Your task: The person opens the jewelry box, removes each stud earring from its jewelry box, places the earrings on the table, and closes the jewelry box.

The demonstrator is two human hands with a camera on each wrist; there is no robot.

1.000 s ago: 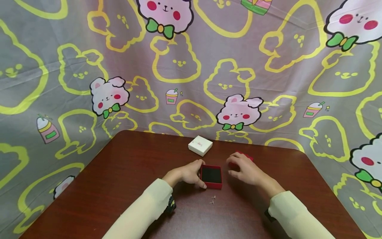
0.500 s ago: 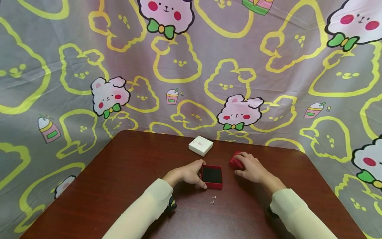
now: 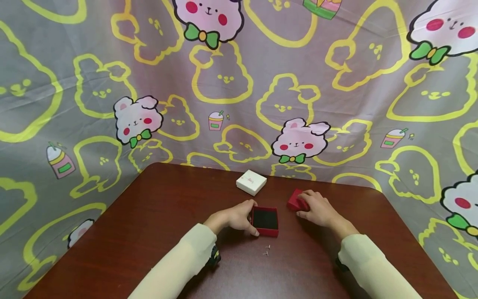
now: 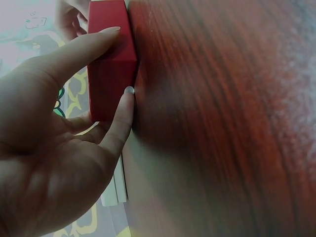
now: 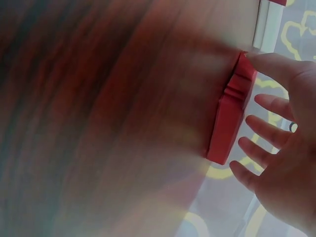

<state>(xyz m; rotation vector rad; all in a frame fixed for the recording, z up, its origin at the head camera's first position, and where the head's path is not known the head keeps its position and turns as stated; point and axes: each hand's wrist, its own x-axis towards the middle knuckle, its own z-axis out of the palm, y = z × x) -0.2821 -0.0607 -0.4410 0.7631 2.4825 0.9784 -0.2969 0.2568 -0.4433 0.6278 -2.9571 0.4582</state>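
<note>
My left hand (image 3: 239, 216) grips the left side of a small red box (image 3: 268, 232) lined with a black pad. In the left wrist view, its thumb lies on one face of the red box (image 4: 111, 89) and the fingers rest along another. My right hand (image 3: 317, 207) is over the near right part of a red lid-like piece (image 3: 295, 199) on the table. The right wrist view shows this red piece (image 5: 228, 123) with raised ridges, the thumb tip right at its end and the other fingers spread apart from it. Two tiny metal studs (image 3: 267, 250) lie in front of the box.
A closed white box (image 3: 251, 182) with pink lettering stands behind the red box, near the table's far edge. The dark red-brown wooden table (image 3: 168, 207) has rounded corners. A patterned cloth (image 3: 224, 104) hangs behind and beside it.
My right hand has moved to the right and partly off the red lid-like piece, of which more now shows. The left hand and the red box have stayed in place.
</note>
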